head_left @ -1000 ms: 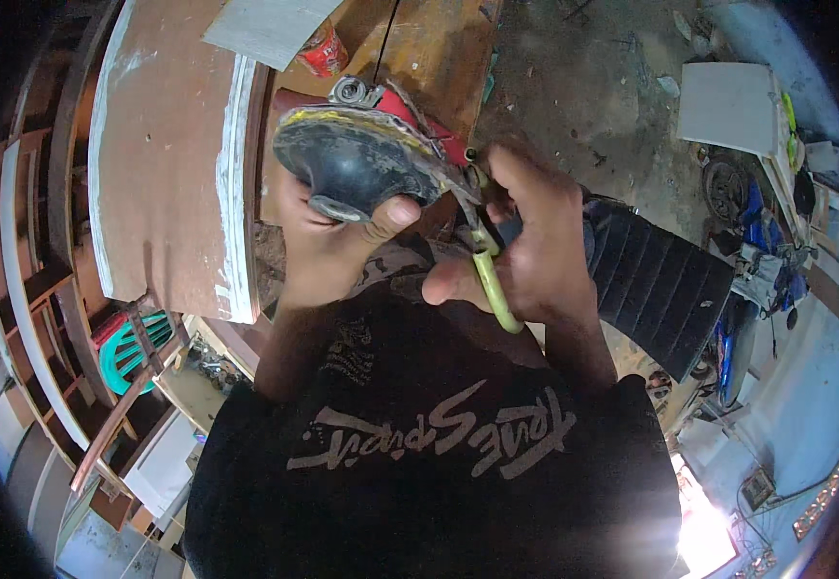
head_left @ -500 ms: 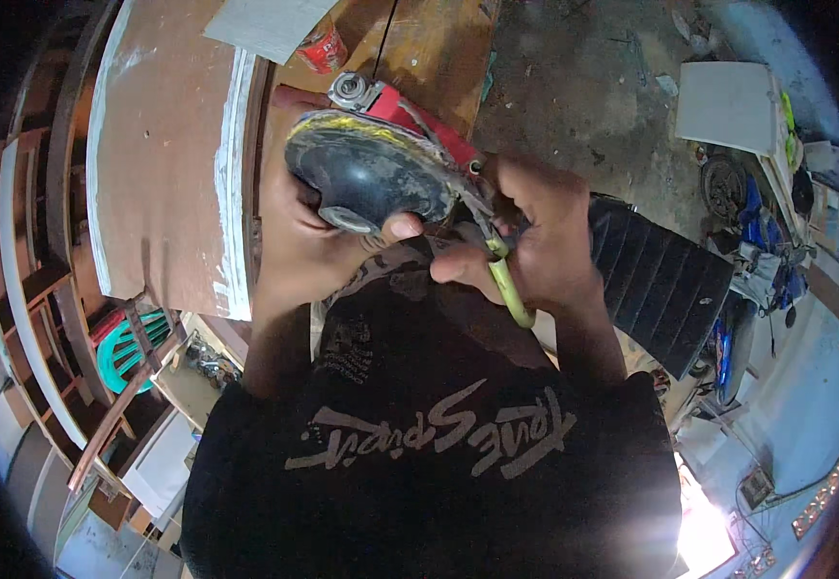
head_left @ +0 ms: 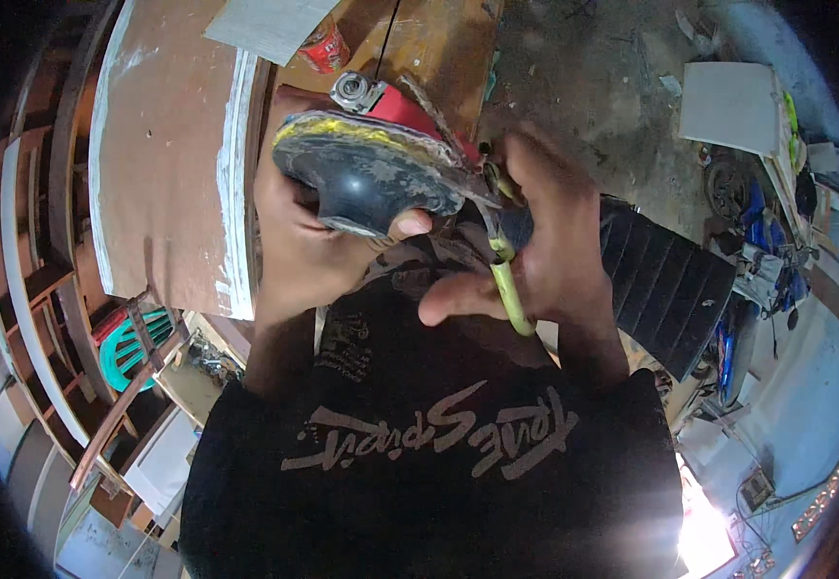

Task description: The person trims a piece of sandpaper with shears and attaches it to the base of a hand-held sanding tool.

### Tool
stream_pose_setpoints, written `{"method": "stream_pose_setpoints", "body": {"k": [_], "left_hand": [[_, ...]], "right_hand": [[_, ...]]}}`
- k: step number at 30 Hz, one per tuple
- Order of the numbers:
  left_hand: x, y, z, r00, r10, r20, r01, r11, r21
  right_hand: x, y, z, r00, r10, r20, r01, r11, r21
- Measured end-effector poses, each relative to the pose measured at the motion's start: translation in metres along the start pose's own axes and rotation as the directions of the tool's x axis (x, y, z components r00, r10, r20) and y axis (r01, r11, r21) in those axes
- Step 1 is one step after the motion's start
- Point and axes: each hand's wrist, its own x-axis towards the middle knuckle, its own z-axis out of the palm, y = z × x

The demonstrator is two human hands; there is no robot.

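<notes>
Tilted up in front of my chest is a disc sander (head_left: 408, 109) with a red body, a silver head and a round black rubber pad (head_left: 366, 179). The pad's rim is ragged and yellow. My left hand (head_left: 308, 246) grips the sander from the left, its thumb over the pad's lower edge; most of its fingers are hidden behind. In my right hand (head_left: 559, 241) is a pair of pliers (head_left: 509, 285) with yellow-green handles. The jaws meet the pad's right edge; whether they bite on it I cannot tell. My right thumb points left, off the handle.
A wooden workbench (head_left: 419, 63) lies beyond my hands, with a red cup (head_left: 325, 46) and a pale sheet (head_left: 265, 24). At left stand a brown board (head_left: 168, 145) and wooden racks. A black ribbed seat (head_left: 665, 285) and a white panel (head_left: 728, 106) are to the right.
The sander has tilted slightly and its pad has shifted a little left. My right hand has opened wider around the pliers, its fingers and thumb farther apart.
</notes>
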Motion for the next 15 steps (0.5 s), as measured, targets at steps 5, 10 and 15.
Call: {"method": "stream_pose_setpoints", "body": {"k": [5, 10, 15], "left_hand": [[-0.002, -0.007, 0.003, 0.991, 0.136, -0.004, -0.136, 0.984, -0.114], [-0.003, -0.022, -0.003, 0.995, 0.088, 0.051, -0.083, 0.993, -0.085], [-0.009, -0.031, -0.001, 0.995, -0.04, 0.086, 0.04, 0.999, 0.004]], "right_hand": [[-0.004, 0.011, 0.014, 0.984, -0.052, -0.171, 0.06, 0.997, 0.042], [-0.008, 0.01, 0.016, 0.984, -0.043, -0.172, 0.041, 0.999, -0.015], [0.0, 0.002, 0.006, 0.991, -0.065, -0.119, 0.062, 0.998, -0.026]]}}
